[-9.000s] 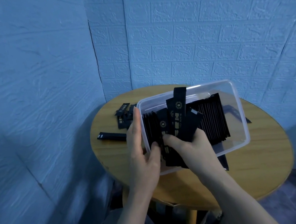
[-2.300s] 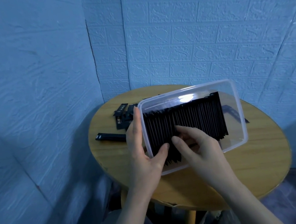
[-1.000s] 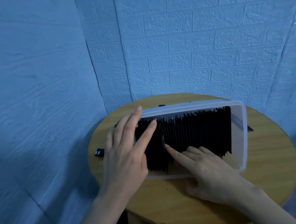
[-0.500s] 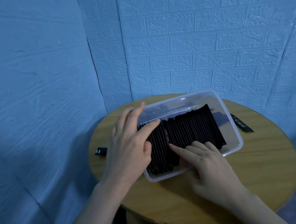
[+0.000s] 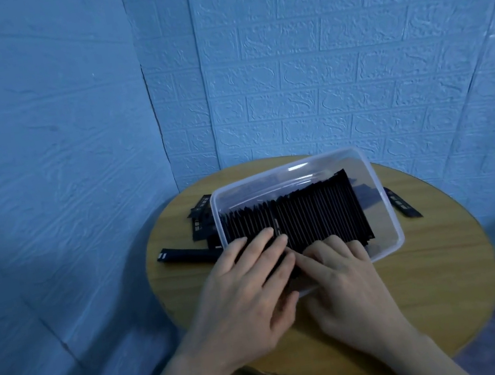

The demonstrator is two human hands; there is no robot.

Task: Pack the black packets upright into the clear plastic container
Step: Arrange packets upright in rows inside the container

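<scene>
A clear plastic container (image 5: 383, 195) lies on the round wooden table (image 5: 432, 274). A dense row of black packets (image 5: 315, 212) stands on edge inside it, filling the left and middle. My left hand (image 5: 249, 290) lies flat over the near left end of the row, fingers straight and pressing on the packet tops. My right hand (image 5: 341, 276) rests beside it at the container's near rim, fingers extended onto the packets. Both hands cover the front left corner of the container.
Several loose black packets (image 5: 201, 223) lie on the table left of the container, one long packet (image 5: 185, 254) nearest the edge. Another packet (image 5: 403, 206) lies to the right of the container. Blue brick-pattern walls close in behind and to the left.
Both hands have slid back toward the container's near left corner and now press side by side on the packets. The container sits a little further right and back than half a second ago.
</scene>
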